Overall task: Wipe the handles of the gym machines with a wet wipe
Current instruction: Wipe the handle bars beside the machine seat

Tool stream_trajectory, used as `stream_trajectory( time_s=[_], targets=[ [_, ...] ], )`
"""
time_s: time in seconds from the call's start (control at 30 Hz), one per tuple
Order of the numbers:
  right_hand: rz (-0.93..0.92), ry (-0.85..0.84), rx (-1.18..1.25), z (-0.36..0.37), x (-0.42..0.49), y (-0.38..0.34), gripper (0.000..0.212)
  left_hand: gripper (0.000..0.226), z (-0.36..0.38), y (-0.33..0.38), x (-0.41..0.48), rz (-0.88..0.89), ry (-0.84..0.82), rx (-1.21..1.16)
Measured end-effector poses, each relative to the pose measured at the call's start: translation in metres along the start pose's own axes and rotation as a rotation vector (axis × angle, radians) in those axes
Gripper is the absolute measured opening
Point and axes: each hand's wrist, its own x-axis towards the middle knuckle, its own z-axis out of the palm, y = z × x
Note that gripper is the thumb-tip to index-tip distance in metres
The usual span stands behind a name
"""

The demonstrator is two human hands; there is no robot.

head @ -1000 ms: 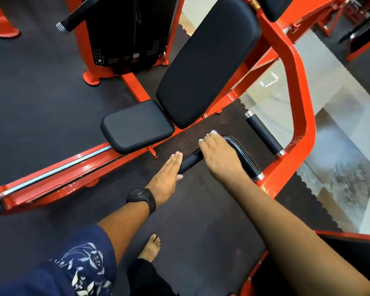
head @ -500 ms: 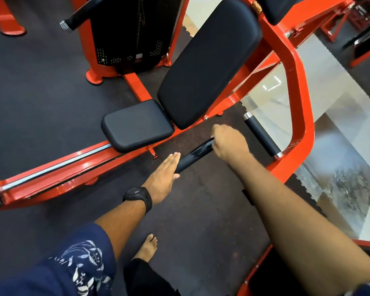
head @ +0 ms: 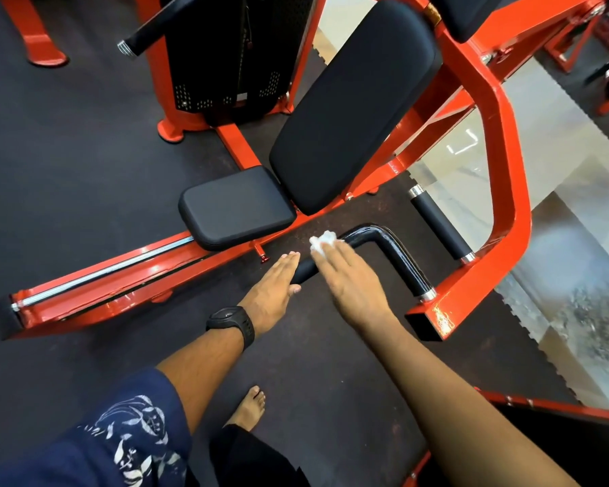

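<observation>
A bent black handle [head: 394, 251] juts from the orange machine frame [head: 507, 177], glossy and wet along its bend. My right hand [head: 348, 279] lies flat over its near straight part, fingers extended, pressing a crumpled white wet wipe [head: 322, 242] onto the bar. My left hand [head: 273, 290] is flat with straight fingers against the handle's free end, its thumb under the tip. A second, foam-covered handle [head: 438, 224] sits just behind, untouched. A third black handle [head: 148, 33] sticks out at the top left.
The black seat [head: 236, 205] and backrest [head: 352, 100] sit left of the handles. The weight stack housing [head: 232, 54] stands behind. My bare foot [head: 248, 409] is on the dark rubber floor. Polished tile floor [head: 577, 275] lies to the right. Another orange frame edge [head: 542, 405] is at lower right.
My right hand slid back from the handle's bend toward its free end and flattened out, so the wipe now shows at my fingertips. My left hand stayed at the tip.
</observation>
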Motion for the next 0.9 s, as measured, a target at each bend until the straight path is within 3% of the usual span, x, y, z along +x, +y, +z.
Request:
stream_trajectory(
  time_s=[0.1, 0.2, 0.33, 0.43, 0.47, 0.6, 0.73, 0.9],
  targets=[
    [0.100, -0.008, 0.032, 0.003, 0.000, -0.014, 0.053, 0.064, 0.001, -0.004, -0.003, -0.014, -0.008, 0.001],
    [-0.112, -0.035, -0.083, 0.008, -0.005, -0.007, 0.056, 0.065, 0.006, -0.007, -0.007, -0.039, 0.013, -0.027],
    [0.060, 0.057, -0.027, -0.002, 0.004, 0.008, 0.057, 0.065, 0.016, -0.010, -0.010, -0.094, 0.065, -0.051],
    [-0.217, -0.012, -0.088, 0.011, -0.004, -0.015, 0.053, 0.066, 0.021, -0.007, -0.012, -0.136, 0.134, -0.061],
    [-0.219, -0.038, -0.079, 0.011, -0.004, -0.013, 0.054, 0.066, 0.022, -0.006, -0.014, -0.155, 0.141, -0.072],
    [-0.027, -0.021, -0.043, 0.011, -0.001, -0.010, 0.054, 0.065, 0.023, -0.008, -0.018, -0.218, 0.127, -0.095],
    [-0.280, -0.018, -0.098, 0.019, -0.003, -0.020, 0.047, 0.061, 0.018, -0.004, -0.021, -0.227, 0.164, -0.030],
    [-0.078, 0.043, -0.025, 0.014, 0.006, -0.002, 0.048, 0.061, 0.016, -0.007, -0.025, -0.177, 0.162, 0.044]
  ],
)
